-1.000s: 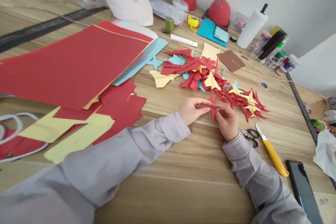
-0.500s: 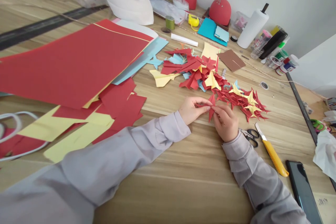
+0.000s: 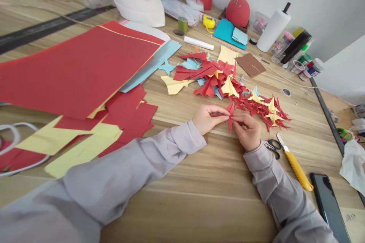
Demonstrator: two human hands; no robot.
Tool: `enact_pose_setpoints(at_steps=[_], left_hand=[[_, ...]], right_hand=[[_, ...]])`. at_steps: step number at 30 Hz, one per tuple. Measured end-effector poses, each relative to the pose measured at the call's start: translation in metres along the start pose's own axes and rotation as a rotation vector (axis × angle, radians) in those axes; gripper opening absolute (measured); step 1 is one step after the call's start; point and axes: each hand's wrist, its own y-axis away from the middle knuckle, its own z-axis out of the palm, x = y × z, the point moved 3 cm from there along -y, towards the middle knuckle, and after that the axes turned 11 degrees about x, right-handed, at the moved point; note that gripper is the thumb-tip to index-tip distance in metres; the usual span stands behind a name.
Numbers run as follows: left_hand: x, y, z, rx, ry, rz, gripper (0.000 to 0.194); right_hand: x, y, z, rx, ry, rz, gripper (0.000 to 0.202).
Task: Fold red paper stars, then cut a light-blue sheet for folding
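Red paper star (image 3: 230, 125) is held mid-scene, on the near side of the pile of folded paper (image 3: 264, 112). Its left side is pinched by the left hand (image 3: 205, 118), its right side by the right hand (image 3: 247, 131), thumb against fingers. The left grip is best kept steady; creases should be pressed lightly with the right fingertips, points not crushed. Scissors (image 3: 273, 148) are left lying right of the right hand.

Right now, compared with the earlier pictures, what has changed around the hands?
The right hand has shifted slightly rightward, and its sleeve now covers more of the scissors. Nothing was taken or released: it and the left hand both hold the red paper star. The yellow knife stayed put.
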Motion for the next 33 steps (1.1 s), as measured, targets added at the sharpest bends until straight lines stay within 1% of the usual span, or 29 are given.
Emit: enact_pose_setpoints(at_steps=[3,7,11,14,16,21,25,28,31,33], left_hand=[[-0.0004,0.0005,0.0001,0.011,0.017,0.000,0.018],[-0.0021,0.0012,0.0008,0.006,0.038,-0.025,0.023],[-0.0029,0.0010,0.0008,0.010,0.056,-0.052,0.027],[-0.0027,0.0009,0.0006,0.016,0.073,-0.064,0.026],[-0.0022,0.0010,0.0007,0.017,0.073,-0.065,0.026],[-0.0006,0.0015,0.0016,0.022,0.070,-0.066,0.025],[-0.0015,0.0015,0.0028,0.007,0.128,-0.109,0.028],[-0.0020,0.0007,0.0033,-0.004,0.190,-0.147,0.036],[-0.0019,0.0002,0.0038,-0.015,0.237,-0.185,0.050],[-0.0015,0.0003,0.0042,-0.028,0.238,-0.195,0.054]], right_hand=[[0.0020,-0.0002,-0.0008,-0.002,-0.027,0.047,0.009],[0.0024,0.0013,-0.0006,-0.013,-0.025,0.044,0.009],[-0.0005,0.0039,0.0003,-0.023,0.035,-0.022,0.013],[-0.0042,0.0047,0.0006,-0.031,0.075,-0.094,0.015],[-0.0053,0.0044,0.0003,-0.033,0.092,-0.114,0.016],[-0.0047,0.0035,-0.0004,-0.042,0.085,-0.104,0.016],[-0.0036,0.0036,-0.0002,-0.018,0.082,-0.066,0.013],[-0.0009,0.0036,-0.0002,0.010,0.097,-0.008,0.010],[0.0015,0.0038,-0.0006,0.029,0.087,0.016,0.010],[0.0030,0.0043,-0.0007,0.033,0.077,0.034,0.009]])
